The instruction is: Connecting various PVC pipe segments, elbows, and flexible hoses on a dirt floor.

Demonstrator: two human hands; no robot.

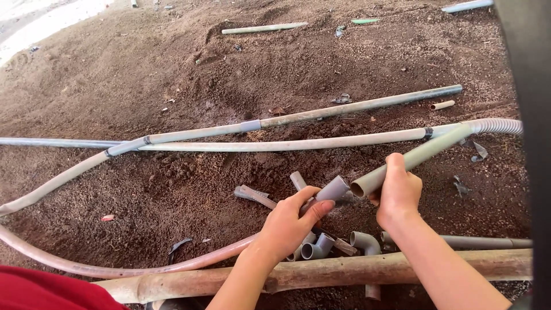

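Observation:
My left hand [291,223] grips a short grey pipe fitting [332,189], its open end turned toward the right. My right hand [397,193] is wrapped around the near end of a long grey plastic pipe [422,154]. That pipe runs up to the right and joins a ribbed white hose [496,125]. The pipe's open end sits a finger's width from the fitting, not touching it. Both hands are over dark brown soil.
Several loose grey elbow fittings [321,245] and pipe offcuts [255,196] lie below my hands. A thick bamboo pole [321,272] crosses the foreground. Long jointed pipes [258,123] and a pinkish hose [69,264] lie across the soil. A dark post [531,115] stands at the right edge.

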